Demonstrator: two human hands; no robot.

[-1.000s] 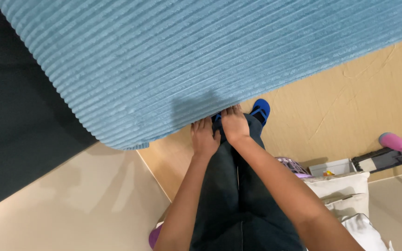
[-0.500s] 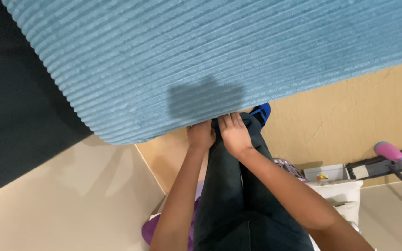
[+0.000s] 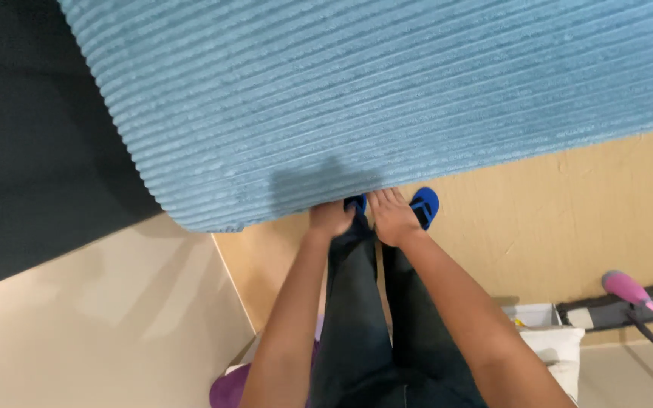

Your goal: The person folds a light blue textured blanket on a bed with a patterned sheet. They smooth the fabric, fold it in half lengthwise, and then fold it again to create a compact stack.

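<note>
The blue mat [image 3: 387,98] is soft, ribbed, matt cloth; the tan floor [image 3: 568,219] is smooth with faint scuffs.

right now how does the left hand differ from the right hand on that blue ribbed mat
The left hand sits nearer the blue ribbed mat's rounded corner; the right hand is further along the edge. The left hand looks curled, its fingers hidden under the edge, while the right hand's fingers show, reaching to the edge. Both meet the same lower edge, side by side.

The person is wearing dark trousers [image 3: 357,317] and bright blue shoes [image 3: 424,205]. Both arms are showing bare, with no sleeves reaching the left hand [image 3: 329,219] or right hand [image 3: 391,215].
</note>
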